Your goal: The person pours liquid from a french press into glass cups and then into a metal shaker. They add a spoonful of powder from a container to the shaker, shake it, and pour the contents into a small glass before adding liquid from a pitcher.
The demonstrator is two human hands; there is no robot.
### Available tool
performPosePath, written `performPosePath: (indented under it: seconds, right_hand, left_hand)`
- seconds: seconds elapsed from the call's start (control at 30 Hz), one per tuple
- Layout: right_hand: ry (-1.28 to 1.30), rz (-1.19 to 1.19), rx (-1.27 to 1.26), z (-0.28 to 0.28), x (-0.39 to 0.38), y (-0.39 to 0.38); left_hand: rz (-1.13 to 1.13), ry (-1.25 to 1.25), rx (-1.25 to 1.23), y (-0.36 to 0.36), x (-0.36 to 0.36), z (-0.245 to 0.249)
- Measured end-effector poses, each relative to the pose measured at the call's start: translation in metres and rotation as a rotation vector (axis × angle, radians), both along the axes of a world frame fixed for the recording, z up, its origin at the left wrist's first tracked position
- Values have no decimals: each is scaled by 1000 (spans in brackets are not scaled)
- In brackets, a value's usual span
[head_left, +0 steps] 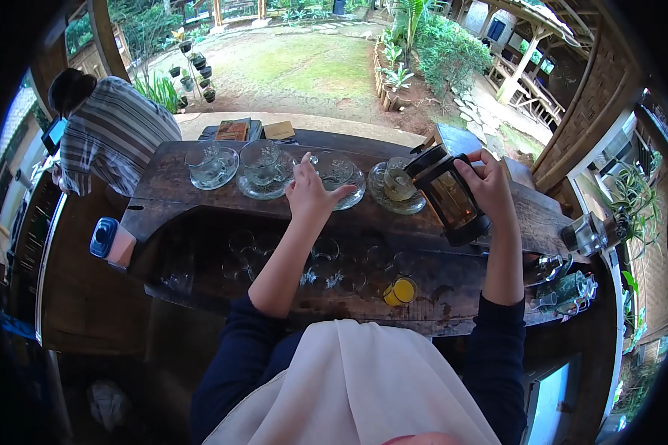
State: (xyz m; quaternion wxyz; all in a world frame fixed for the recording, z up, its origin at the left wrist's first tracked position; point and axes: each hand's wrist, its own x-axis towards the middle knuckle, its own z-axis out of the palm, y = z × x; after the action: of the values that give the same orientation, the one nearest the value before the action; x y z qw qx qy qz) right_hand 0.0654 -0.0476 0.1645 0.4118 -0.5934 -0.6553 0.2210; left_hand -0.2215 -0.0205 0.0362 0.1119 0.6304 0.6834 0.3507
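Cafetière (450,197) looks weighty and breakable, best held by the handle (469,182) our right hand (490,182) grips; our left hand (312,194) is spread near a glass cup (337,170).

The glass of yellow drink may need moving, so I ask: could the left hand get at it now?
Probably yes: the left hand looks open, and nothing seems to cover the glass of yellow drink, though that hand would need to draw back.
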Motion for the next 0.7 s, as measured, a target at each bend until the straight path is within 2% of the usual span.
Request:
performPosePath:
  seconds: [0.3,0.7]
  right_hand:
    - [-10,-15,-4,2,1,1]
    - [28,6,-16,-2,-4,0]
  left_hand:
    - [-85,-75,-113,-4,-9,0]
    - [-7,-95,-76,-9,-1,1]
